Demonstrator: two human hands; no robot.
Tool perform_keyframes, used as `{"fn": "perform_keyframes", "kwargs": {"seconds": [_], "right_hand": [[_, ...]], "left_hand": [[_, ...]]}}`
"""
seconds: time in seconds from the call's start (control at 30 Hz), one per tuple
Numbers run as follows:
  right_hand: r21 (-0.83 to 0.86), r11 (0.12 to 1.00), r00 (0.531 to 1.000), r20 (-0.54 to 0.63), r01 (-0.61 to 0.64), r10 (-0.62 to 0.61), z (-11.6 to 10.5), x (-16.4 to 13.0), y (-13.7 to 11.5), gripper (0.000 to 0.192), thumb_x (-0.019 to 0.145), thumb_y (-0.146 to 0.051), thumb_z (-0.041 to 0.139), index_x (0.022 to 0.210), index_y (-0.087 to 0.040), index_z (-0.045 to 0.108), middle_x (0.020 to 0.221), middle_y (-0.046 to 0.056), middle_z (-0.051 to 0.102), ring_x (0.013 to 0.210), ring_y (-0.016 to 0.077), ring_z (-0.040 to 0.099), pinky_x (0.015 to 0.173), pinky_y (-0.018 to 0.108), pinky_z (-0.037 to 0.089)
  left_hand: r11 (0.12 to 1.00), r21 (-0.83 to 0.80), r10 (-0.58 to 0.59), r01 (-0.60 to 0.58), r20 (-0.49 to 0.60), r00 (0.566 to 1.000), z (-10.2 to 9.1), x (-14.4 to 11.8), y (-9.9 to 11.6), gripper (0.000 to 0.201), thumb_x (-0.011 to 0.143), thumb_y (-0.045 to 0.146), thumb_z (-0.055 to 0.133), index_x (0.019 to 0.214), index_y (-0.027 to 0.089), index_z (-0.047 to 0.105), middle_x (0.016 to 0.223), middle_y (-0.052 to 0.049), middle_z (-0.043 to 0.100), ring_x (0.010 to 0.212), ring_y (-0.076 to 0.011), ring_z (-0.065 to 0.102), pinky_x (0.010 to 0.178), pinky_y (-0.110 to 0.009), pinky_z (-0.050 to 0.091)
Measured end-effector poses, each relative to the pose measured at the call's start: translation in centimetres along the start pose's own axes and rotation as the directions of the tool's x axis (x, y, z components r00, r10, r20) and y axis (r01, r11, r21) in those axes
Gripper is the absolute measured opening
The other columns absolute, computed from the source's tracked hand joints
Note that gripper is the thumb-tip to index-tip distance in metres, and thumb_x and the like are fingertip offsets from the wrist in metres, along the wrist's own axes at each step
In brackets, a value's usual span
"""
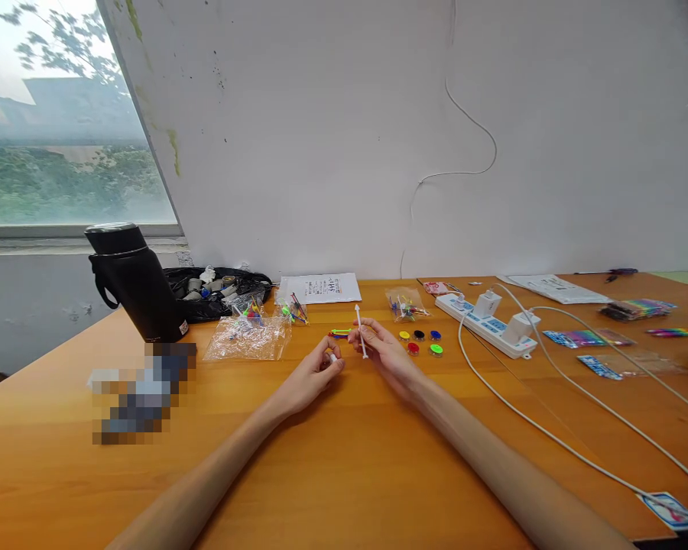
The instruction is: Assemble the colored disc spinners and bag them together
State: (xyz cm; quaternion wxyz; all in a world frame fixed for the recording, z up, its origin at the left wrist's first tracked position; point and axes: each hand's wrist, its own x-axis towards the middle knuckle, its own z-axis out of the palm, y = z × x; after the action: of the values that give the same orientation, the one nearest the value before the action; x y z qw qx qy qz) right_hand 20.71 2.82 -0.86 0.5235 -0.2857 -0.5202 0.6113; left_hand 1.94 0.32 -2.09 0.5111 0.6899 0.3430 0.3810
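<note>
From my end I see the right hand (385, 353) pinching a white stick (361, 325) between thumb and fingers, the stick standing nearly upright with its top tipped slightly away to the left. The left hand (309, 378) is curled just beside it, its thumb and finger closed on a small white piece (333, 358) that they partly hide, so I cannot tell its full shape. Just behind the gap between my two grips lie some colourful sticks (339, 333) on the table (344, 473). Near the right grip, on its right, I have five round caps in two rows, among them a red cap (413, 348) and a green cap (436, 350); past them sits a power strip (487, 328) with chargers plugged in. Left of and beyond the left grip lies a clear bag (249, 340), and farther left stands a black bottle (137, 286).
</note>
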Motion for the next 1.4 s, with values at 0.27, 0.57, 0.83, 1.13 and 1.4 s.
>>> {"fn": "perform_keyframes", "kwargs": {"seconds": [0.27, 0.57, 0.83, 1.13, 1.4], "right_hand": [[-0.684, 0.684, 0.933, -0.016, 0.253, -0.360, -2.3, 1.5, 1.3, 0.027, 0.095, -0.047, 0.053, 0.096, -0.022, 0.061, 0.095, 0.006, 0.067, 0.091, 0.0212, 0.059, 0.087, 0.036, 0.042], [-0.906, 0.219, 0.874, 0.250, 0.363, -0.417, -2.7, 4.2, 1.4, 0.013, 0.096, -0.024, 0.050, 0.094, -0.021, 0.063, 0.096, 0.008, 0.066, 0.095, 0.0251, 0.055, 0.088, 0.039, 0.041], [-0.922, 0.151, 0.871, 0.271, 0.357, -0.409, -3.3, 4.9, 1.8, 0.010, 0.093, -0.017, 0.054, 0.093, -0.021, 0.063, 0.098, 0.006, 0.068, 0.097, 0.0251, 0.055, 0.087, 0.039, 0.040], [-0.925, 0.196, 0.893, 0.232, 0.325, -0.386, -3.6, 4.8, 1.9, 0.012, 0.092, -0.018, 0.056, 0.097, -0.022, 0.065, 0.098, 0.007, 0.070, 0.098, 0.0251, 0.056, 0.088, 0.040, 0.041], [-0.905, 0.272, 0.891, 0.200, 0.327, -0.408, -2.7, 4.3, 1.4, 0.014, 0.096, -0.024, 0.052, 0.096, -0.022, 0.065, 0.101, 0.007, 0.068, 0.100, 0.0254, 0.055, 0.091, 0.041, 0.039]], "left_hand": [[0.998, 0.061, -0.027, 0.031, -0.067, 0.997, -0.7, -0.2, 0.8, 0.024, 0.093, 0.045, 0.053, 0.095, 0.023, 0.045, 0.065, 0.007, 0.039, 0.058, -0.0107, 0.034, 0.055, -0.021, 0.026], [0.980, -0.191, -0.062, 0.056, -0.028, 0.998, -0.6, 0.2, -0.3, 0.029, 0.096, 0.052, 0.044, 0.094, 0.025, 0.033, 0.064, 0.009, 0.033, 0.052, -0.0089, 0.024, 0.049, -0.021, 0.020], [0.963, -0.259, -0.087, 0.079, -0.019, 0.996, -0.7, 0.3, 0.2, 0.037, 0.094, 0.057, 0.047, 0.087, 0.024, 0.034, 0.066, 0.009, 0.032, 0.052, -0.0072, 0.024, 0.048, -0.019, 0.021], [0.933, -0.342, -0.096, 0.115, 0.072, 0.993, -0.9, 0.5, 0.3, 0.041, 0.091, 0.058, 0.055, 0.082, 0.021, 0.040, 0.064, 0.008, 0.028, 0.051, -0.0063, 0.023, 0.049, -0.018, 0.025], [0.894, -0.437, -0.098, 0.102, 0.033, 0.995, -0.6, 0.5, 0.5, 0.039, 0.090, 0.060, 0.055, 0.093, 0.021, 0.049, 0.063, 0.008, 0.029, 0.051, -0.0068, 0.025, 0.051, -0.017, 0.032]]}}
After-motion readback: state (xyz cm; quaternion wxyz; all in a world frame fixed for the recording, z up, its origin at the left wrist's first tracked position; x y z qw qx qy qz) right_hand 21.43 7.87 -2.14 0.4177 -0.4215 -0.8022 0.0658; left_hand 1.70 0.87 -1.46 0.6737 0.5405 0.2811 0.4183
